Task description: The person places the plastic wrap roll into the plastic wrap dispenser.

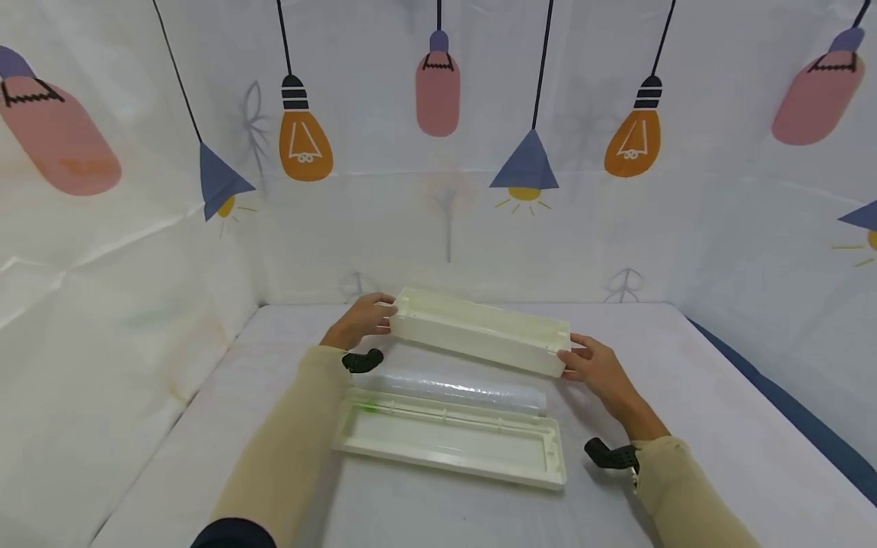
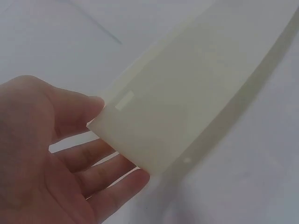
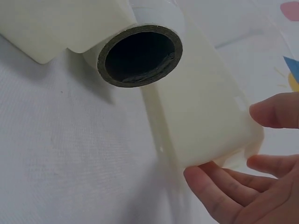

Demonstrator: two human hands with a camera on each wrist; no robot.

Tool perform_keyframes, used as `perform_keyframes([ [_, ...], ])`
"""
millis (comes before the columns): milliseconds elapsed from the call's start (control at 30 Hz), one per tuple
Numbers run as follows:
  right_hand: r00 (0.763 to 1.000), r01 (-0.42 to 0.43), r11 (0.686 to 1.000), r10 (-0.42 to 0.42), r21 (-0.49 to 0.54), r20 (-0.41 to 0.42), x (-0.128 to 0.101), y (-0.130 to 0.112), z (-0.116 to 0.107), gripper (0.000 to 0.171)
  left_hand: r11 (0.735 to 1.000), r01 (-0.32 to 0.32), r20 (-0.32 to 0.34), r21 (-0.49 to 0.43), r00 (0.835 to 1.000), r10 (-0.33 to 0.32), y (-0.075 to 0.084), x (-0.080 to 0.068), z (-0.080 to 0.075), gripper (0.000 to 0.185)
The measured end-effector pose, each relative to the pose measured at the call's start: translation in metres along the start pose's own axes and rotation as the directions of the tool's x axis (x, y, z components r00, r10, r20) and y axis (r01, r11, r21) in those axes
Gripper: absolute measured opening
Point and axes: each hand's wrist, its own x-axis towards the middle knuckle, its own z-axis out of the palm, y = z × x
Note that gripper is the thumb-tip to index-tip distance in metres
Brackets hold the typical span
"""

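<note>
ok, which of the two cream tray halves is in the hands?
The far tray half, gripped at both ends by left hand and right hand; the near one lies flat, untouched.

From my remote seat I read this as a makeshift recording booth, not a kitchen or shop. A white cloth-covered table point(image 1: 685, 396) fills the floor of the view, and 3 sides are closed in by a hung backdrop sheet point(image 1: 438, 228) printed with cartoon light bulbs point(image 1: 304, 144) and pendant lamps point(image 1: 524, 164).
</note>
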Motion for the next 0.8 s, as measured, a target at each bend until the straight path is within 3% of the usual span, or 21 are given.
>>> perform_keyframes([
  [233, 0.999, 0.011, 1.0, -0.011, 0.008, 0.047, 0.004, -0.005, -0.001, 0.068, 1.0, 0.001, -0.036, 0.011, 0.999, -0.001, -0.006, -0.007, -0.004, 0.045],
  [567, 0.992, -0.018, 1.0, 0.017, 0.009, 0.125, 0.015, -0.007, -0.002, 0.068, 0.999, -0.022, 0.007, 0.04, 1.0, 0.022, -0.014, -0.018, -0.017, 0.054],
  [800, 0.988, -0.01, 0.999, 0.005, 0.03, 0.157, 0.021, -0.006, 0.004, 0.065, 0.999, 0.011, -0.005, 0.045, 1.0, -0.011, -0.018, -0.031, -0.022, 0.059],
])
